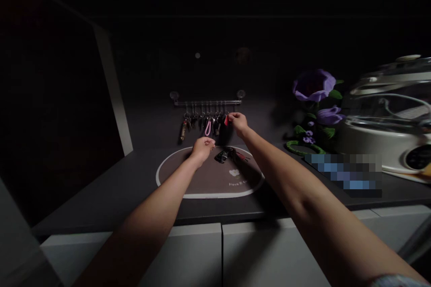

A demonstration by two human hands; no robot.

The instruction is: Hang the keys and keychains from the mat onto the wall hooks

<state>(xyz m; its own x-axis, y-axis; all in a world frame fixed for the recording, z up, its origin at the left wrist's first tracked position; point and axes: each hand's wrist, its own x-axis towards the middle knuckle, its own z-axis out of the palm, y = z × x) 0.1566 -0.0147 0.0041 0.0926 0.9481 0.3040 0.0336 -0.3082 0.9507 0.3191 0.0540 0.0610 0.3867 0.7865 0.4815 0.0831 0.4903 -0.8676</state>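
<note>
A clear hook rack is fixed to the dark wall, with several bunches of keys hanging from it. Among them are a pink loop strap and a brown key fob with lettering. At the rack's right end my right hand is closed, its fingertips pinching a red tag. My left hand hovers lower, just under the pink loop, with fingers curled together; anything inside them is hidden. Beneath the hands, a black key bunch with a red piece lies on the brown mat.
The oval mat has a pale rim and lies on a dark countertop. To the right stand purple artificial flowers and a white appliance with a glass lid. White cabinet fronts are below the counter edge.
</note>
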